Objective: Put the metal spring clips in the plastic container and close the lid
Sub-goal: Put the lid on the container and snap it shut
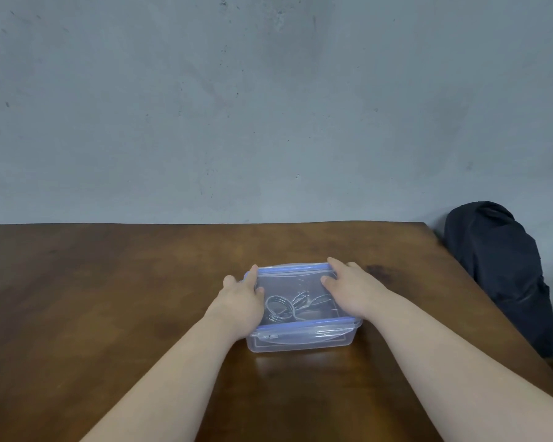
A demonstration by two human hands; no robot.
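A clear plastic container (300, 341) stands in the middle of the brown table. Its clear lid (292, 283) with a blue rim lies on top of it. Through the lid I see metal spring clips (289, 306) lying inside. My left hand (241, 298) rests flat on the lid's left side, fingers reaching over the left edge. My right hand (351, 288) presses flat on the lid's right side, fingertips at the far right corner. Neither hand grips anything.
The wooden table (109, 298) reaches back to a grey wall. A dark bag (498, 275) sits off the table's right edge, against the wall.
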